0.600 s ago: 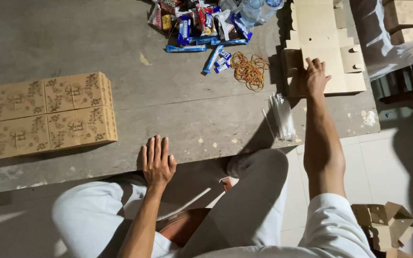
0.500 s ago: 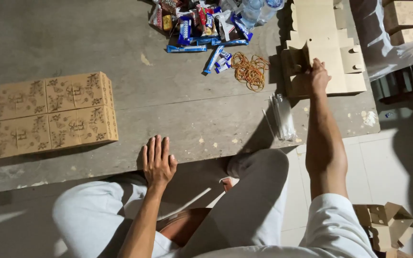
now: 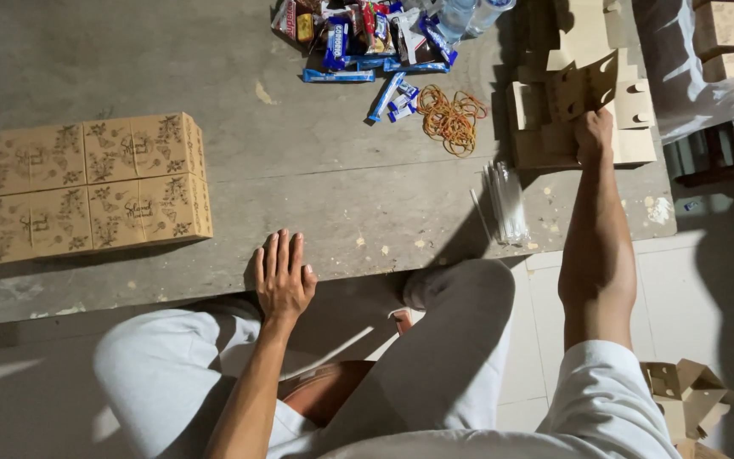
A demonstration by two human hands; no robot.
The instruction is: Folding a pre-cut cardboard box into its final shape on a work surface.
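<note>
My right hand (image 3: 594, 134) reaches far out to the stack of flat tan cardboard box blanks (image 3: 630, 127) at the upper right and grips one blank (image 3: 586, 87), lifting its edge off the pile. My left hand (image 3: 282, 276) rests flat, fingers spread, on the grey concrete slab (image 3: 299, 170) near its front edge, holding nothing. To the left of that hand stands a block of several closed tan patterned boxes (image 3: 91, 187).
A heap of snack packets (image 3: 367, 30) and blue wrapped bars (image 3: 388, 89) lies at the top centre, with a tangle of rubber bands (image 3: 452, 119) beside it. Clear plastic bags (image 3: 507, 204) lie near the slab's edge. A folded carton (image 3: 686, 395) sits on the tiled floor at lower right.
My right hand went from lying on the stack of blanks to closing on one blank and raising it. My left hand stayed put.
</note>
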